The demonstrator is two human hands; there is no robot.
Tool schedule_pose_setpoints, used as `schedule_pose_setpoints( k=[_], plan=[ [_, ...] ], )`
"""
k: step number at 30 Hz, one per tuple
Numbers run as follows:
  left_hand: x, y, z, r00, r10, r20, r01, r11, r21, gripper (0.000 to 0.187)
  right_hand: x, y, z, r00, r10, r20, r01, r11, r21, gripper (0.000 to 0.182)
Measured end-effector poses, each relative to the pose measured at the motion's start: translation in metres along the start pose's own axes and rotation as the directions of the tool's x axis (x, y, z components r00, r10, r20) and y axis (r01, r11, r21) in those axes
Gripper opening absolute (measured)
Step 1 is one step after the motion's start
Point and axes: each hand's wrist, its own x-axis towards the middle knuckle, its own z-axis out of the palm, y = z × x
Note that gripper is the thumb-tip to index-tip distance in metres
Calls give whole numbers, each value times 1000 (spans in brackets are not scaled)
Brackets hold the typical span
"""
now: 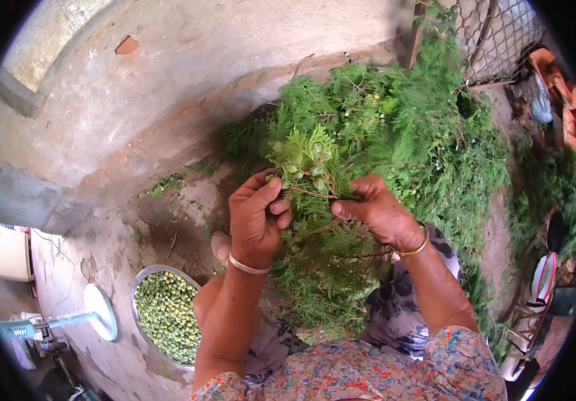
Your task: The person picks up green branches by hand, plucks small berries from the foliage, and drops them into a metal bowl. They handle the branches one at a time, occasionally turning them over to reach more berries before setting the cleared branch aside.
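Note:
Over my lap, my right hand [383, 212] is closed on the stem of a leafy conifer sprig [313, 154] with flat green foliage and small pale green cones. My left hand [256, 215] touches the sprig's left side, its thumb and forefinger pinched on a small green cone [273, 178]. Part of what lies in that pinch is hidden by the fingers. Beside my left forearm, a round metal basin [192, 279] on the ground holds many green and yellowish cones [164, 314].
A large heap of cut conifer branches [435, 147] spreads ahead and to the right. A plastered wall [154, 87] curves across the back left. A pedestal fan [101, 312] stands at the left. Wire mesh [498, 40] and orange cloth [562, 93] are at the far right.

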Motion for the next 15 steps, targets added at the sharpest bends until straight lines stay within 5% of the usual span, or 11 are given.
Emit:
schedule_pose_setpoints(
  k=[2,4,7,11,13,14,15],
  plan=[
    [0,-1,4,999,40,-30,-38,997,62,16,0,-1,-1,1000,8,1,-8,999,-53,10],
    [-3,-3,9,947,322,-8,-268,802,533,15,0,-1,-1,1000,8,11,-8,998,-60,9],
    [-2,-9,13,892,450,-40,-292,642,709,10,1,6,3,999,29,12,-29,998,-53,8],
    [16,27,-4,800,571,-184,-273,618,737,10,-9,-1,-5,1000,11,-9,-12,999,-33,8],
    [25,48,-19,917,328,-226,-292,939,179,10,-9,-3,-6,998,16,-53,-17,1000,-23,8],
    [25,47,-22,919,325,-221,-290,941,178,10,-10,-3,-7,995,29,-95,-30,999,-10,8],
    [22,46,-26,983,176,-53,-176,984,-11,12,-10,-1,-9,994,30,-101,-31,999,-10,8]
  ],
)
